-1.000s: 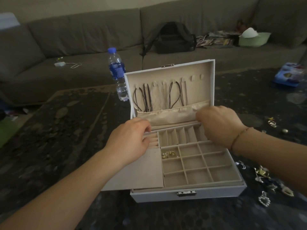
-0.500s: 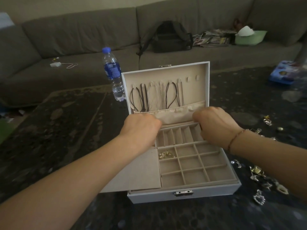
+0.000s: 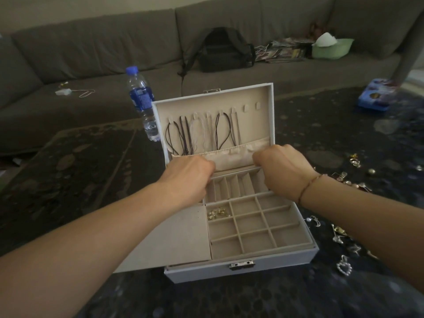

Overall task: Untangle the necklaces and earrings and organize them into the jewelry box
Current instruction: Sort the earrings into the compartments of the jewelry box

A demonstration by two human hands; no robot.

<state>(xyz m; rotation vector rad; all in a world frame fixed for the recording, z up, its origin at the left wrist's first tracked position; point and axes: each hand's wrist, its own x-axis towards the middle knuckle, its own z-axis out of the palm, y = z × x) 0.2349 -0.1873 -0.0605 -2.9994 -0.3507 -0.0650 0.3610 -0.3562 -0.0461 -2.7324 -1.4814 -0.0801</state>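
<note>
Beige fabric lines the open jewelry box at the centre of the frame, its lid propped upright so the necklaces can hang from the small hooks near the top. Their lower ends drop behind a gathered pocket along the lid's bottom edge. Both hands meet at that pocket, probably to tuck the chains in or pull the fabric straight. The left hand has its fingers curled at the pocket's left part, the right hand curled at its right part; whether either actually pinches the cloth I cannot tell — the knuckles hide the fingertips.

Below the hands lies a tray of square compartments. Only the upper-left one holds anything — a small heap of gold earrings. A flat flap covers the tray's left side.

More earrings lie scattered on the dark table at the right edge, not yet sorted.
</note>
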